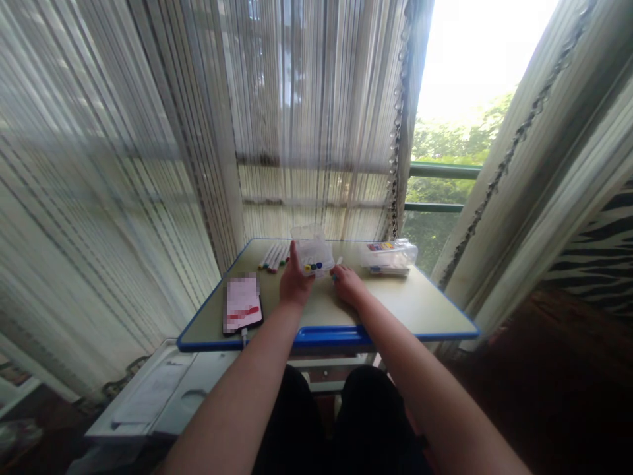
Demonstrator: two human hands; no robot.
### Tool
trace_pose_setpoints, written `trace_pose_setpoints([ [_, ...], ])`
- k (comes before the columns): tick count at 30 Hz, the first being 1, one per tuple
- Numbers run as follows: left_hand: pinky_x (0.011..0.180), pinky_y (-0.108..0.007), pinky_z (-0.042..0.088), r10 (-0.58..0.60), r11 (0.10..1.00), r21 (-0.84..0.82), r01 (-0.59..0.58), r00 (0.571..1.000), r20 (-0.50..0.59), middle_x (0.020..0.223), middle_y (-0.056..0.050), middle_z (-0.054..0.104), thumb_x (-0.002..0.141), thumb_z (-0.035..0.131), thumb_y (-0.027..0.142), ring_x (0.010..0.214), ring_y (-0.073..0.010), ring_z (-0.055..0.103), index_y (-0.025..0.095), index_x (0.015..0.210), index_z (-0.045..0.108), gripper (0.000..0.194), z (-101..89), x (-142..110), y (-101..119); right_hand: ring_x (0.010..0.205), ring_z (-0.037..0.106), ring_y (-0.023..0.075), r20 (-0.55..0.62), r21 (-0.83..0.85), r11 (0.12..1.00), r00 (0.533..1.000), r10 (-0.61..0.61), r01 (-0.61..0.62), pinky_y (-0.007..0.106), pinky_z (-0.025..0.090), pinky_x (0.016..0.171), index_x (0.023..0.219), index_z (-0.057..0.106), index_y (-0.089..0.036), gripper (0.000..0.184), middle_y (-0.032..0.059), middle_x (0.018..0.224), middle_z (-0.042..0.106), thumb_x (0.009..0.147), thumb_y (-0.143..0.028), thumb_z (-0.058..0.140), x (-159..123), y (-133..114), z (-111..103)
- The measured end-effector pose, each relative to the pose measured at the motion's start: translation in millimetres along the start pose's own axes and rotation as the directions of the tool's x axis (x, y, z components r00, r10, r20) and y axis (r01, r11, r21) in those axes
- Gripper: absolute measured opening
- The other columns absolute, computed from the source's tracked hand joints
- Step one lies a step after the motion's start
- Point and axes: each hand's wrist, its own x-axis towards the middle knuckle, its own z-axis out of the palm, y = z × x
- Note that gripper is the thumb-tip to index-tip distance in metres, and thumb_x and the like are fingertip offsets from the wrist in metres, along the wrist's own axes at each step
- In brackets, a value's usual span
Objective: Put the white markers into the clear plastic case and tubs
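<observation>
My left hand (295, 280) is closed on a clear plastic case (314, 254) with its lid up, held tilted above the middle of the desk. Inside the case show several coloured ends of markers, yellow, green and blue. Just right of the case, my right hand (349, 285) has its fingers closed on a white marker (339, 262) with a bluish-green end. To the left of my left hand, several white markers (271, 257) with coloured ends lie side by side on the desk.
The pale desk (405, 307) has a blue rim and a blue tray (331, 335) at its front. A phone (242, 303) with a cable lies at left. A clear case (390, 254) with a coloured label stands at right. Curtains (316, 119) hang behind.
</observation>
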Motion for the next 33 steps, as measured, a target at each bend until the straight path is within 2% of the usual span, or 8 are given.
trace_pose_setpoints([
  [5, 0.084, -0.038, 0.051, -0.014, 1.0, 0.021, 0.014, 1.0, 0.005, 0.127, -0.018, 0.055, 0.07, 0.066, 0.028, 0.109, -0.0285, 0.059, 0.016, 0.148, 0.007, 0.099, 0.8, 1.0, -1.9, 0.1, 0.055, 0.0194, -0.207, 0.151, 0.987, 0.978, -0.029, 0.061, 0.03, 0.043, 0.089, 0.107, 0.055, -0.017, 0.03, 0.0085, 0.106, 0.063, 0.081, -0.012, 0.041, -1.3, -0.2, -2.1],
  [9, 0.083, -0.037, 0.05, -0.018, 0.999, 0.041, 0.017, 1.0, 0.009, 0.126, -0.02, 0.056, 0.072, 0.065, 0.031, 0.108, -0.029, 0.06, 0.015, 0.147, 0.01, 0.094, 0.7, 2.1, 0.2, 0.086, 0.06, 0.0175, -0.413, 0.239, 0.96, 0.91, -0.032, 0.143, 0.03, 0.047, 0.081, 0.106, 0.054, -0.016, 0.024, 0.0099, 0.098, 0.065, 0.087, -0.022, 0.041, -6.1, -6.1, -9.3],
  [14, 0.087, -0.037, 0.049, -0.027, 0.998, 0.06, 0.027, 1.0, 0.007, 0.129, -0.019, 0.054, 0.069, 0.066, 0.02, 0.112, -0.0276, 0.057, 0.016, 0.146, 0.01, 0.096, 3.2, 1.4, 0.7, 0.075, 0.061, 0.0145, -0.717, 0.219, 0.94, 0.697, -0.026, 0.26, 0.031, 0.05, 0.075, 0.101, 0.05, -0.019, 0.018, 0.0067, 0.09, 0.065, 0.088, -0.031, 0.048, -11.8, -9.0, -20.1],
  [18, 0.091, -0.037, 0.048, -0.01, 0.998, 0.058, 0.009, 1.0, 0.021, 0.132, -0.017, 0.052, 0.067, 0.067, 0.017, 0.117, -0.0279, 0.054, 0.018, 0.146, 0.009, 0.098, 5.4, 1.2, -0.7, 0.076, 0.061, 0.0142, -0.858, 0.176, 0.944, 0.513, 0.008, 0.28, 0.031, 0.052, 0.074, 0.101, 0.046, -0.021, 0.021, 0.0043, 0.089, 0.061, 0.086, -0.032, 0.055, -15.4, -7.0, -27.1],
  [22, 0.091, -0.036, 0.047, 0.013, 0.999, 0.051, -0.015, 1.0, 0.027, 0.133, -0.016, 0.051, 0.069, 0.068, 0.022, 0.118, -0.0287, 0.053, 0.02, 0.147, 0.009, 0.098, 6.0, 1.0, -2.3, 0.091, 0.06, 0.018, -0.912, 0.17, 0.927, 0.41, 0.02, 0.335, 0.04, 0.049, 0.087, 0.102, 0.039, -0.023, 0.02, 0.0052, 0.091, 0.056, 0.087, -0.028, 0.052, -19.5, -8.8, -34.0],
  [26, 0.09, -0.037, 0.047, 0.007, 0.999, 0.035, -0.008, 0.999, 0.04, 0.134, -0.016, 0.05, 0.071, 0.065, 0.022, 0.116, -0.0289, 0.054, 0.02, 0.147, 0.008, 0.095, 6.5, 0.4, -3.4, 0.084, 0.061, 0.0169, -0.929, 0.329, 0.847, 0.307, 0.209, 0.418, 0.044, 0.051, 0.085, 0.1, 0.032, -0.025, 0.013, 0.005, 0.092, 0.05, 0.092, -0.03, 0.041, -18.9, -10.6, -38.4],
  [30, 0.091, -0.038, 0.047, 0.031, 0.999, 0.021, -0.032, 0.998, 0.059, 0.135, -0.016, 0.049, 0.072, 0.064, 0.02, 0.116, -0.0278, 0.054, 0.021, 0.147, 0.009, 0.093, 7.0, 0.4, -1.8, 0.076, 0.063, 0.0159, -0.883, 0.461, 0.784, 0.305, 0.358, 0.416, 0.037, 0.054, 0.07, 0.099, 0.032, -0.025, 0.013, 0.0055, 0.093, 0.049, 0.093, -0.034, 0.039, -17.9, -9.9, -40.2],
  [33, 0.091, -0.038, 0.047, 0.026, 0.999, 0.041, -0.029, 0.998, 0.064, 0.135, -0.016, 0.049, 0.073, 0.064, 0.021, 0.117, -0.0274, 0.054, 0.021, 0.147, 0.009, 0.092, 6.2, 0.2, 1.0, 0.079, 0.064, 0.0162, -0.886, 0.432, 0.805, 0.36, 0.293, 0.406, 0.034, 0.053, 0.071, 0.1, 0.035, -0.024, 0.015, 0.0037, 0.089, 0.051, 0.092, -0.033, 0.043, -20.8, -10.7, -39.2],
])
